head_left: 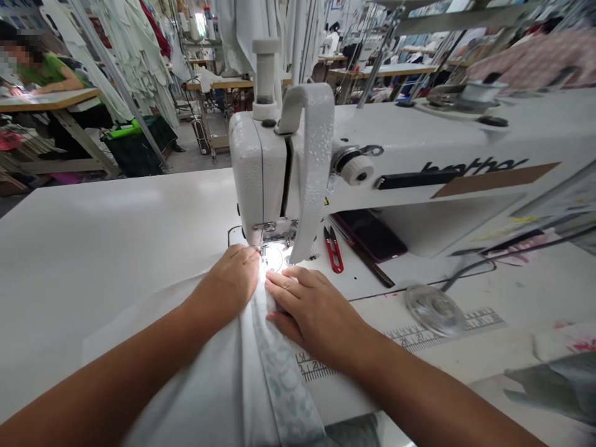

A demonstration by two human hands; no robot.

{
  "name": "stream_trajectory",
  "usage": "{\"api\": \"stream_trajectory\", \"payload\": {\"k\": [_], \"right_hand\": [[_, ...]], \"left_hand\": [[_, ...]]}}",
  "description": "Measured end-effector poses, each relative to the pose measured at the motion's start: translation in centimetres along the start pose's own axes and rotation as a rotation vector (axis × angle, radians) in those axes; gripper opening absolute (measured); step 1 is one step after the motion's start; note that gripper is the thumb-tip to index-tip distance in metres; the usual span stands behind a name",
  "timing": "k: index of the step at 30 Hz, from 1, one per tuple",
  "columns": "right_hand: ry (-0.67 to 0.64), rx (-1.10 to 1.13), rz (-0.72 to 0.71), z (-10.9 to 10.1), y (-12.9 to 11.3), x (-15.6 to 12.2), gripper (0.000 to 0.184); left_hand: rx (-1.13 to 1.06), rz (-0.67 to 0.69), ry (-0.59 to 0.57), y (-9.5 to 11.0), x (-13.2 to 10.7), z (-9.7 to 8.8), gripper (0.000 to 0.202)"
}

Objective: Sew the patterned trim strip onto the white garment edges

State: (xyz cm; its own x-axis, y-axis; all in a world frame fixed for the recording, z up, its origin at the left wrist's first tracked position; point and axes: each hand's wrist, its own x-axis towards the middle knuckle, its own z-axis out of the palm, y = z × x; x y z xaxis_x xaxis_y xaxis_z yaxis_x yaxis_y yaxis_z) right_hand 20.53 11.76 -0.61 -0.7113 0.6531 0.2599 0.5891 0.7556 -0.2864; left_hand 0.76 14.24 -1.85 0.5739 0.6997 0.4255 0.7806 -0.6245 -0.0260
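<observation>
Pale fabric (209, 379) runs from the bottom of the view up to the needle area of a white sewing machine (261, 167). Along its right side lies a strip with a faint grey-green pattern (288, 385). My left hand (233, 276) is closed on the fabric just left of the presser foot, its fingertips partly hidden. To the right of the strip, my right hand (311, 304) rests with fingers stretched forward, the tips touching the cloth near the lit needle plate (274, 256).
Under the machine arm lie red thread snips (333, 249), a dark phone (370, 234) and a brown stick-like tool (372, 264). A clear round object (435, 309) sits by a printed ruler (484, 318). Another person in green (51, 71) sits at a table at the back left.
</observation>
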Motion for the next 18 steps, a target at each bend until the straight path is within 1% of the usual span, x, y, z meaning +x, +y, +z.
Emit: {"api": "stream_trajectory", "payload": {"k": [2, 3, 8, 10, 11, 12, 14, 16, 17, 18], "right_hand": [[-0.004, 0.001, 0.007, 0.0, 0.0, 0.0, 0.036], [-0.007, -0.001, 0.010, 0.0, 0.0, 0.0, 0.036], [-0.006, 0.002, 0.015, 0.3, 0.0, 0.7, 0.039], [0.013, 0.039, 0.015, -0.1, -0.2, 0.2, 0.037], [0.029, 0.078, 0.024, -0.6, -0.5, -0.5, 0.035], [0.042, 0.141, 0.042, -1.3, -0.9, -1.8, 0.033], [0.033, 0.326, 0.119, -2.7, -1.7, -5.6, 0.031], [-0.098, 0.550, 0.266, -3.5, -2.4, -10.3, 0.023], [-0.215, 0.646, 0.322, -3.4, -2.6, -12.6, 0.018], [-0.279, 0.724, 0.340, -2.9, -2.7, -14.5, 0.016]], "left_hand": [[-0.037, -0.029, -0.040, -0.3, 0.1, 0.0, 0.018], [-0.053, -0.031, -0.041, -0.5, 0.1, 0.1, 0.019], [-0.084, -0.009, 0.053, -1.1, 0.2, 0.9, 0.025], [-0.106, -0.001, 0.048, -1.6, 0.1, 0.9, 0.028], [-0.119, 0.005, 0.031, -1.8, -0.2, 0.7, 0.030], [-0.128, 0.007, 0.001, -2.1, -0.7, 0.3, 0.032], [-0.123, -0.002, -0.086, -2.5, -2.8, -1.1, 0.036], [-0.095, -0.047, -0.164, -2.2, -6.1, -3.0, 0.040], [-0.080, -0.086, -0.186, -1.7, -7.9, -3.9, 0.041], [-0.067, -0.130, -0.190, -0.8, -9.7, -4.7, 0.043]]}}
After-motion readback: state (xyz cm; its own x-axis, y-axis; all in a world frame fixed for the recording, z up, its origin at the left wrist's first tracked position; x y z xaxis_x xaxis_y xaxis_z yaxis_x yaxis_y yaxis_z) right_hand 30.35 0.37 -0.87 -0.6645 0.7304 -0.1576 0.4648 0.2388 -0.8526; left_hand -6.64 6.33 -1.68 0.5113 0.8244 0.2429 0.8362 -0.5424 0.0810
